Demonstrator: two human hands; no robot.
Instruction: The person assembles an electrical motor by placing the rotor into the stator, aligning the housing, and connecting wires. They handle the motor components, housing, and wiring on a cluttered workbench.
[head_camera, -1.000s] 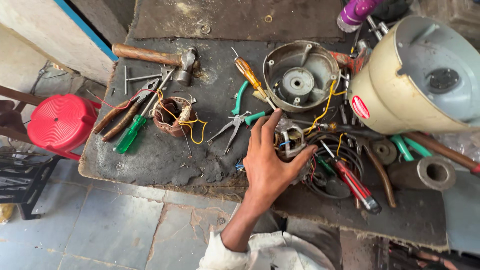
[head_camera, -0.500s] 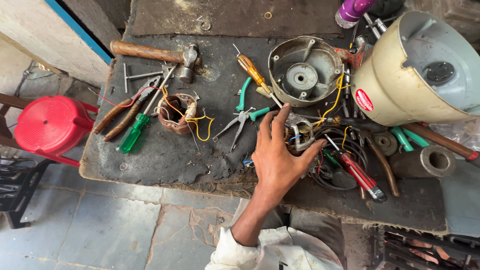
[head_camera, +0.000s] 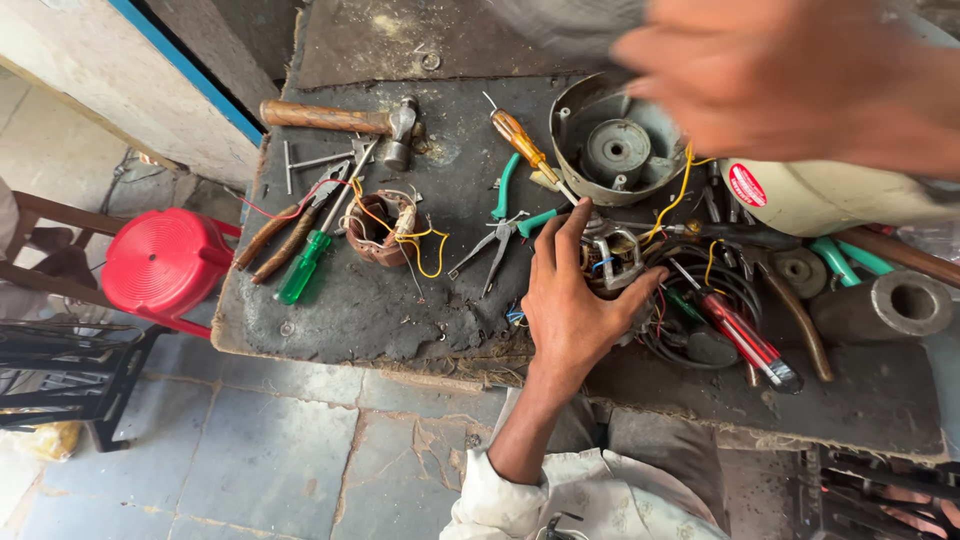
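Observation:
My left hand (head_camera: 570, 310) reaches up from the bottom of the view onto a dark workbench (head_camera: 380, 310). Its fingers and thumb curl around a small metal motor part (head_camera: 612, 255) with yellow, red and blue wires. My right hand (head_camera: 800, 70) crosses the top right close to the camera. It is heavily blurred, and I cannot make out whether it holds anything. Under it lies a beige appliance housing (head_camera: 830, 195). A round grey metal casing (head_camera: 615, 150) sits just beyond the motor part.
Tools crowd the bench: a wooden-handled hammer (head_camera: 340, 118), an orange screwdriver (head_camera: 520, 140), teal-handled pliers (head_camera: 500, 235), a green screwdriver (head_camera: 305, 265), a copper winding (head_camera: 385, 228), a red screwdriver (head_camera: 740, 335) and a metal cylinder (head_camera: 890, 305). A red stool (head_camera: 165, 262) stands left.
My left hand has closed from flat, spread fingers to a grip around the motor part. My right hand has swept into view at the top right, covering the beige housing.

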